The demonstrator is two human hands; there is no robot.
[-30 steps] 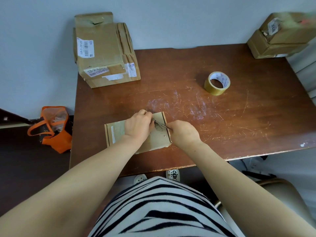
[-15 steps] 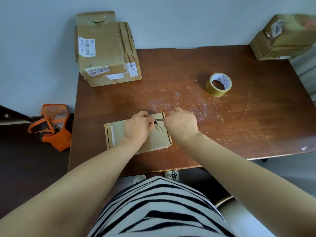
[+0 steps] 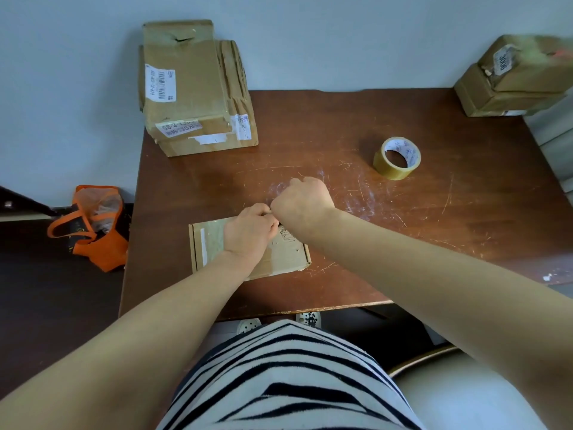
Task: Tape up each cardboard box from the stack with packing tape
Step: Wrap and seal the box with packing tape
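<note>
A small flat cardboard box lies on the brown table near its front edge, with glossy tape across its top. My left hand lies on the box, its fingers curled over the far edge. Touching it from the right, my right hand is closed in a fist over the box's far right corner, around a thin dark tool that is almost wholly hidden. A roll of brown packing tape lies apart, far right of both hands.
Large worn cardboard boxes stand at the table's back left corner against the wall. Two stacked boxes sit at the back right. An orange bag lies on the floor to the left. A chair seat is at lower right.
My right hand has moved from the box's right side up and left to its far edge, meeting my left hand. The left hand and box have stayed in place.
</note>
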